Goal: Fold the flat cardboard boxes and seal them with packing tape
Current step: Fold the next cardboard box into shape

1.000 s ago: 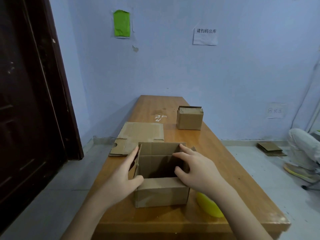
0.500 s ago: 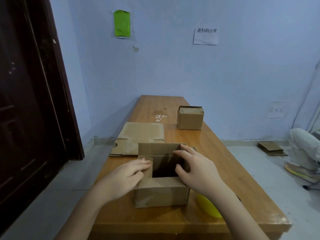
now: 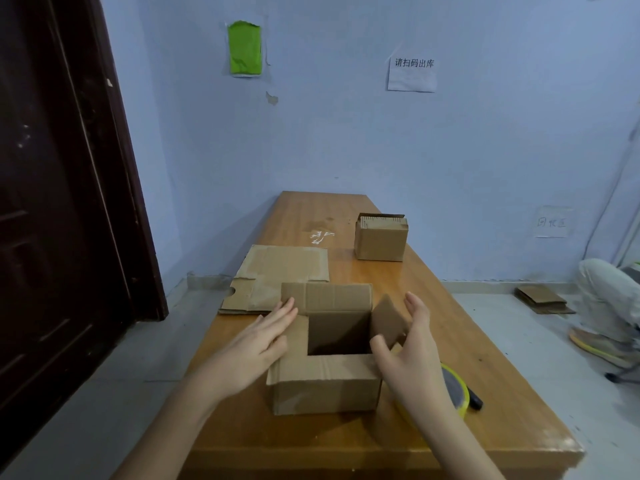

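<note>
1. The cardboard box (image 3: 323, 372) I am folding stands near the near edge of the wooden surface (image 3: 467, 341), roughly midway between its left and right edges, its top open and its inside dark.
2. It is plain brown corrugated board. The near flap lies folded flat over the opening, the left flap lies flat under my fingers, the far flap stands upright, and the right flap leans up at an angle.
3. My left hand (image 3: 258, 341) lies flat with straight fingers, pressing on the left flap.
4. My right hand (image 3: 408, 344) is spread open around the tilted right flap, fingers behind it and thumb in front; I cannot tell whether it touches the flap.
5. A roll of yellow packing tape (image 3: 453, 389) lies just right of the box, partly hidden by my right wrist, with a black marker (image 3: 475, 400) touching its right side.
6. A flat unfolded box (image 3: 277, 275) lies beyond, overhanging the left edge.
7. A smaller folded box (image 3: 381, 239) stands by the right edge, farther back.
</note>
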